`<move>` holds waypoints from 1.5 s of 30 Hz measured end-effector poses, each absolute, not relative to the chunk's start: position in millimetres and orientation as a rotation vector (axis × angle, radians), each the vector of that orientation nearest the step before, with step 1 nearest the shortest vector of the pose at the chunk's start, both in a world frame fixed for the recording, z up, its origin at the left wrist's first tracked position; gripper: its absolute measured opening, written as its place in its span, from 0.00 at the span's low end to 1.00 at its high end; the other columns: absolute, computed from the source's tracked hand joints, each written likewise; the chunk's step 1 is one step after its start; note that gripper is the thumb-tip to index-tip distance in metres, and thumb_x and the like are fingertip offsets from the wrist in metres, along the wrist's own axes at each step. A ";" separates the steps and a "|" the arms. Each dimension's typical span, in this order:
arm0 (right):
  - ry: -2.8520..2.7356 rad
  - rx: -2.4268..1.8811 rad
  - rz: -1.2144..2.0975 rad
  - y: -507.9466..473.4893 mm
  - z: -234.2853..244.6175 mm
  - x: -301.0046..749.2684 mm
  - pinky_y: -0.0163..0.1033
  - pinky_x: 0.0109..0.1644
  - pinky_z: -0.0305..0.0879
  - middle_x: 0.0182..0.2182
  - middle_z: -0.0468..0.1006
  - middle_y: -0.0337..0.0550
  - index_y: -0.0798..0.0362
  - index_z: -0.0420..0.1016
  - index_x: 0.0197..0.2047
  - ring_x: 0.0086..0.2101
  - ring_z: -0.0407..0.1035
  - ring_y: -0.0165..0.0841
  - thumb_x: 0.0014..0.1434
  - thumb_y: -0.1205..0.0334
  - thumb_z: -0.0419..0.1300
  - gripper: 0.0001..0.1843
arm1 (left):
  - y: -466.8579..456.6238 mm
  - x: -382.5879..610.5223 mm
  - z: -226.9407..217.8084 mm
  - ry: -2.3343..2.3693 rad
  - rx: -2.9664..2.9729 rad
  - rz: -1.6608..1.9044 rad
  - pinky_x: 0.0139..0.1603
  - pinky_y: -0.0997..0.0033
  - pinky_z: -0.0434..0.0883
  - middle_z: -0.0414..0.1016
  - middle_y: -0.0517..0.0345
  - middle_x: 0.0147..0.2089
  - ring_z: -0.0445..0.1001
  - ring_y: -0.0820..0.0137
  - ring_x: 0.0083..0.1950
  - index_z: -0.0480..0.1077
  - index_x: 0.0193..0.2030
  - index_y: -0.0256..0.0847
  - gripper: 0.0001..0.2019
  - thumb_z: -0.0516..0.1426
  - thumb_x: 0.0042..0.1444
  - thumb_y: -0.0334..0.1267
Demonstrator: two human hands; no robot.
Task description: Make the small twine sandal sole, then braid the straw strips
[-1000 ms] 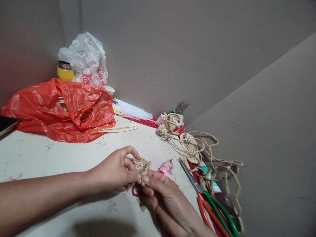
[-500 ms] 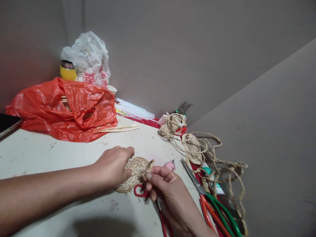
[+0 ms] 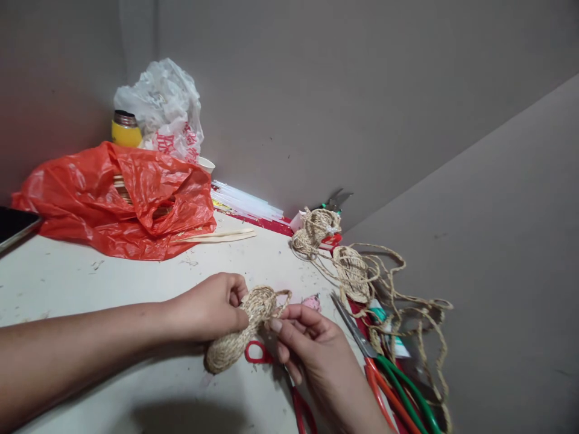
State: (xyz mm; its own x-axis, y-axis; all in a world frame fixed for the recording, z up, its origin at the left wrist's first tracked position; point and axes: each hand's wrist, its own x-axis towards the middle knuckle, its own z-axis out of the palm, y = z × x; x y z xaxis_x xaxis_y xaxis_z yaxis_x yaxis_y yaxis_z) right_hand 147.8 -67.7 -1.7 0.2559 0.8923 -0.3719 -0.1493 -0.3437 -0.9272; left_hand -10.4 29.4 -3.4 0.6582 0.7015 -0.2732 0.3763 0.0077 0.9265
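A straw-rope piece (image 3: pixel 228 346), coiled into a long rounded sole-like shape, is held tilted above the white table. My left hand (image 3: pixel 205 307) grips its upper left edge, fingers curled behind and thumb in front. At its right end my right hand (image 3: pixel 323 349) pinches the rope between thumb and forefinger, where a small loop of rope (image 3: pixel 286 294) stands up. Under the right hand lie small scissors with red handles (image 3: pixel 257 352), partly covered by that hand. A pink patterned object (image 3: pixel 312 302) sits just beyond the right fingers.
Large scissors with orange and green handles (image 3: pixel 384 367) lie at the right. Beside them are loose straw rope (image 3: pixel 398 292) and another coiled rope piece (image 3: pixel 351 274). A red plastic bag (image 3: pixel 90 205), translucent sticks (image 3: pixel 246 202) and a yellow jar (image 3: pixel 126 134) stand toward the walls.
The rope piece has turned and tilted, its lower end dropping toward me. My left hand has shifted from lying over it to gripping its edge. A rope loop shows above the right fingers.
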 end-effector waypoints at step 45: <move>-1.201 -1.560 0.707 -71.0 9.4 136.8 0.31 0.24 0.66 0.28 0.78 0.44 0.52 0.80 0.28 0.26 0.70 0.31 0.47 0.64 0.67 0.02 | 7.2 -2.3 17.3 0.735 0.988 0.448 0.21 0.81 0.57 0.67 0.67 0.21 0.64 0.79 0.20 0.58 0.28 0.40 0.10 0.52 0.39 0.24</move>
